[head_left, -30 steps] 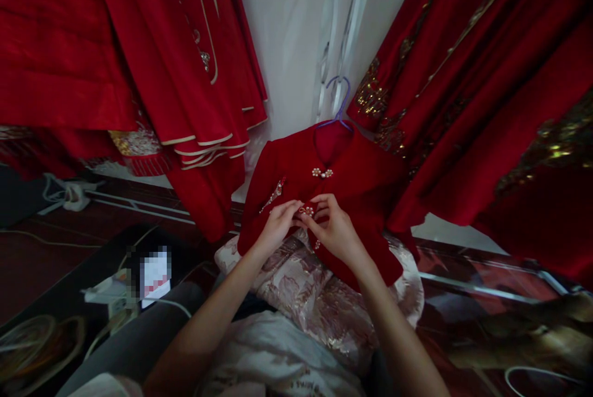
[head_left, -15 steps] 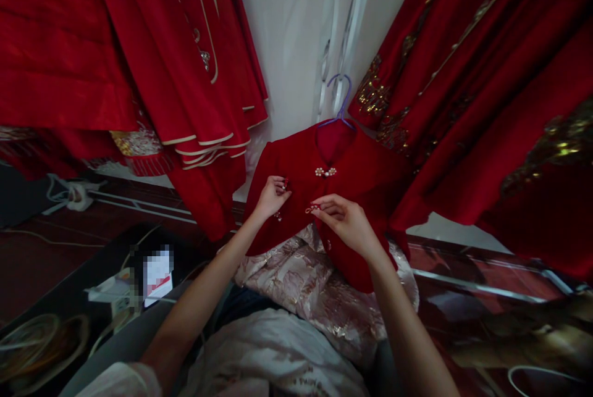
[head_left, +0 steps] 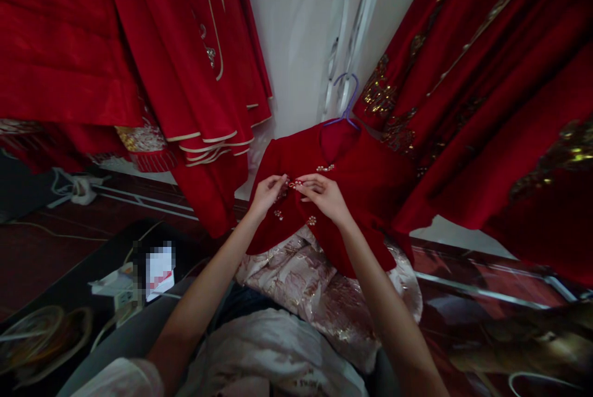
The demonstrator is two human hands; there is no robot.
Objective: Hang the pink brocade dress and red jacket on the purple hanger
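Observation:
A red jacket (head_left: 370, 181) with a purple hanger (head_left: 345, 114) in its neck lies across my lap, its front edges parted below the neck. Beaded flower-shaped fasteners (head_left: 325, 168) join it at the neckline, and lower ones (head_left: 312, 220) sit apart on the two edges. My left hand (head_left: 271, 192) pinches a fastener half on the left front edge. Close beside it, my right hand (head_left: 319, 194) pinches the looped fastener half (head_left: 293, 185) of the other edge. The fingertips of both hands nearly meet, partly hiding what they hold.
Red garments with pale trim (head_left: 199, 63) hang on the left, and gold-embroidered red ones (head_left: 463, 76) on the right. Shiny pink brocade cloth (head_left: 296, 267) lies under the jacket. A lit phone (head_left: 160, 270) and a power strip (head_left: 127, 295) stand at the lower left.
My right hand has moved left and up, bringing the right front edge and its loop to my left hand. The view has shifted slightly.

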